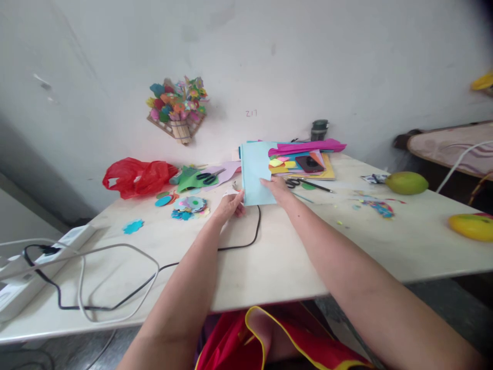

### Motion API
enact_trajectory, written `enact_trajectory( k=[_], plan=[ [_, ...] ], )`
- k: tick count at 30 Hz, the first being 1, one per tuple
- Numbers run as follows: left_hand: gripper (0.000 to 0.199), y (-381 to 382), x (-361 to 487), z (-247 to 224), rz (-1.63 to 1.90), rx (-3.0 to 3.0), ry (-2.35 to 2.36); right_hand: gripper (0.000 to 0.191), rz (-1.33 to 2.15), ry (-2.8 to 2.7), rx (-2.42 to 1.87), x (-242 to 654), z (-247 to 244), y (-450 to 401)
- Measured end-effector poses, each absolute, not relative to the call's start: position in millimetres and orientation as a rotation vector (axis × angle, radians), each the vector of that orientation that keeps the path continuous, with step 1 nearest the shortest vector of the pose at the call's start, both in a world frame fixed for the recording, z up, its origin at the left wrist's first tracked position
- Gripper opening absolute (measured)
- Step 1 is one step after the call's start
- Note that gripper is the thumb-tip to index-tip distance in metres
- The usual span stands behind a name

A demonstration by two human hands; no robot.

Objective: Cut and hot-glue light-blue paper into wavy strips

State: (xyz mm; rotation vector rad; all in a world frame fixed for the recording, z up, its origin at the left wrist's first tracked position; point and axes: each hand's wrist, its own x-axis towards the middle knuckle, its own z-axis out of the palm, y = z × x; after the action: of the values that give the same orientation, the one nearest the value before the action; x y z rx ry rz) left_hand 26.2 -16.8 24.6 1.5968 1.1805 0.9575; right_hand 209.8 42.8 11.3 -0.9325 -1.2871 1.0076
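A light blue sheet stands tilted up in front of me, its folded or layered edge at the left. My left hand is closed at the sheet's lower left edge, with the thumb against it. My right hand grips the sheet's lower right part, thumb on the near face and the other fingers partly hidden. Behind the sheet lies a pile of coloured paper with a phone on it. Black-handled scissors rest on green paper to the left.
Cut paper flowers, a red plastic bag and a power strip with looping cables are at the left. A black pencil, paper scraps, a green mango and a yellow one lie right.
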Motion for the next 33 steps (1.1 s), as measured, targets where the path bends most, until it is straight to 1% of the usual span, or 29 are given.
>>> enact_trajectory(
  k=[2, 6, 14, 21, 26, 33],
  plan=[
    [0.051, -13.9, 25.0, 23.3, 1.057, 1.515, 1.177, 0.03, 1.12, -1.252, -0.912, 208.2, 10.8, 41.1],
    [0.047, -7.4, 21.2, 19.3, 1.221, 1.398, 1.149, 0.023, 1.252, -1.234, -0.944, 205.1, 13.5, 35.2],
    [0.042, -6.6, 24.0, 16.6, 1.273, 1.307, 1.095, 0.018, 1.273, -1.246, -0.966, 199.7, 19.9, 26.1],
    [0.038, -3.1, 25.5, 12.4, 1.319, 1.455, 1.206, 0.012, 1.271, -1.266, -0.977, 195.8, 25.9, 18.1],
    [0.041, -1.9, 23.3, 13.3, 1.358, 1.374, 1.112, 0.013, 1.312, -1.256, -0.948, 196.0, 27.9, 14.6],
    [0.042, 2.6, 20.3, 11.0, 1.444, 1.319, 1.138, 0.017, 1.381, -1.327, -0.933, 194.9, 20.1, 21.4]
  ],
)
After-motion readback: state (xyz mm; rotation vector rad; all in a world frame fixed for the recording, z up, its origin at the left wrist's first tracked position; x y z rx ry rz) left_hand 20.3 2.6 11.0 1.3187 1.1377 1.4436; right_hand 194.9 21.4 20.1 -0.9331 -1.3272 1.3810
